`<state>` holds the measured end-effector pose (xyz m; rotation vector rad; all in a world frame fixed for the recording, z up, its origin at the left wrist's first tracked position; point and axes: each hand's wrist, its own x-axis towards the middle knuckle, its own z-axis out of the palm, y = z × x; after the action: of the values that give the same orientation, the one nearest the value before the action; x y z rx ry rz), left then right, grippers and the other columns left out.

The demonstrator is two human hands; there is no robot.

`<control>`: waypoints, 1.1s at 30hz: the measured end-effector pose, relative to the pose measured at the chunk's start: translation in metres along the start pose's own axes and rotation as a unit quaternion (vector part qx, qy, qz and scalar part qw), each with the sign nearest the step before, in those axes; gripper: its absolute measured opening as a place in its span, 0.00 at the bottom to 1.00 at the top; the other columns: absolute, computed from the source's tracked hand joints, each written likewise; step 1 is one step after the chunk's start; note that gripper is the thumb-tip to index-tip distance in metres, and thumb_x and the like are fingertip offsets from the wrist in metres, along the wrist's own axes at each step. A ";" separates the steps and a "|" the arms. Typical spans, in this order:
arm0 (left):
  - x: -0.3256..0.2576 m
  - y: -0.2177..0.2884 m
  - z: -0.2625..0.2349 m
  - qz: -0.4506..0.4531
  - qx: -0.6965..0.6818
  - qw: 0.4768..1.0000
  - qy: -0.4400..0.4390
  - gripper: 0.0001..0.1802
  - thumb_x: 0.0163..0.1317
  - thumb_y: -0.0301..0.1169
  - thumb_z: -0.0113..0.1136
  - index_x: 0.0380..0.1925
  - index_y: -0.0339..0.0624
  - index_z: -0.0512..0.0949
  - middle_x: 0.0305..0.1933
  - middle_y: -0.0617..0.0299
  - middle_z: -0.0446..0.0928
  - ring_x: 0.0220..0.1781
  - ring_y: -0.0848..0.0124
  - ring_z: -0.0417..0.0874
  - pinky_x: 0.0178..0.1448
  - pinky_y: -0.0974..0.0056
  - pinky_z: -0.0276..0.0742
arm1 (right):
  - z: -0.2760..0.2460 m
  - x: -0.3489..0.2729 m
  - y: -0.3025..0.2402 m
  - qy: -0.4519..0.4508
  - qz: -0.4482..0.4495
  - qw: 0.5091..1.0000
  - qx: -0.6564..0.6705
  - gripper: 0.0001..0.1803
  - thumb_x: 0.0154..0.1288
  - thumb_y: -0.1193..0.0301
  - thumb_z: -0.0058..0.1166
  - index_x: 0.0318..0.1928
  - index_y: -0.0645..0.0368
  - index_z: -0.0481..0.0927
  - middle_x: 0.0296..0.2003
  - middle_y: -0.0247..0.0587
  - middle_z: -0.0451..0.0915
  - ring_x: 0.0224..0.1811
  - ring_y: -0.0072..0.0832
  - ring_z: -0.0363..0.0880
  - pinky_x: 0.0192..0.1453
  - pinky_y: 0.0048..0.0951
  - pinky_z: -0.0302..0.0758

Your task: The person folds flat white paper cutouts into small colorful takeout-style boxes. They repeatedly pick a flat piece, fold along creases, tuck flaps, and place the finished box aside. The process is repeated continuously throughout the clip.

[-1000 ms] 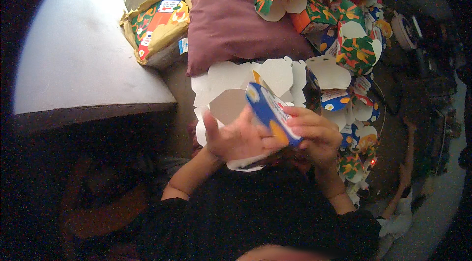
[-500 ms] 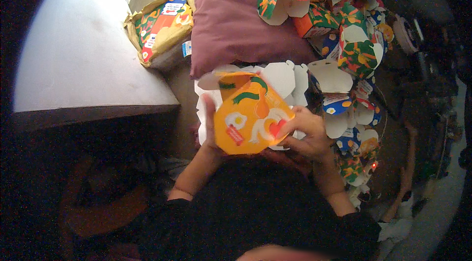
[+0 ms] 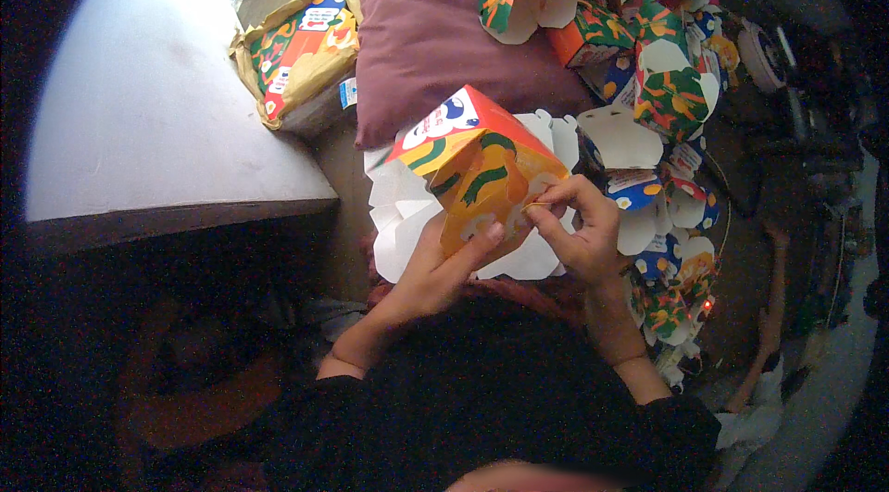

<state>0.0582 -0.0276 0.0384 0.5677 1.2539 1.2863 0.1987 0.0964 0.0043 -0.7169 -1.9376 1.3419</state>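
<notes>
A colourful cardboard food box [image 3: 495, 158], partly folded, is tilted between my hands, with red, white and orange printed sides showing. My left hand [image 3: 440, 270] grips its lower left, the thumb lying across the orange panel. At the lower right edge, my right hand [image 3: 585, 228] pinches a corner of the same box between thumb and fingers. Beneath it, flat white cardboard blanks [image 3: 400, 246] lie in a stack. Part of the box's underside is hidden by my hands.
Beyond the blanks lies a mauve cushion [image 3: 426, 38]. Folded boxes [image 3: 674, 103] are heaped along the right. At far left are a torn brown paper package [image 3: 245, 66] of printed cardboard and a white-topped surface [image 3: 167, 112]. Another person's arm [image 3: 213, 404] shows dimly at lower left.
The box has been turned and tipped, so its red and white sides now show. My left hand has shifted right, its thumb now over the panel; the right still holds the right edge.
</notes>
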 end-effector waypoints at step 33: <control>0.019 -0.013 -0.029 -0.083 0.098 0.951 -0.283 0.15 0.59 0.36 0.54 0.41 0.36 0.74 0.31 0.63 0.73 0.31 0.78 0.72 0.33 0.70 0.68 | -0.015 0.003 0.029 -0.167 -0.022 0.970 0.176 0.13 0.58 0.72 0.58 0.42 0.67 0.78 0.37 0.39 0.79 0.39 0.26 0.77 0.48 0.24 0.72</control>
<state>0.0336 -0.0226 0.0109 0.8813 0.9227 0.7797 0.2101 0.1168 -0.0188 -0.2874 -1.8714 1.8091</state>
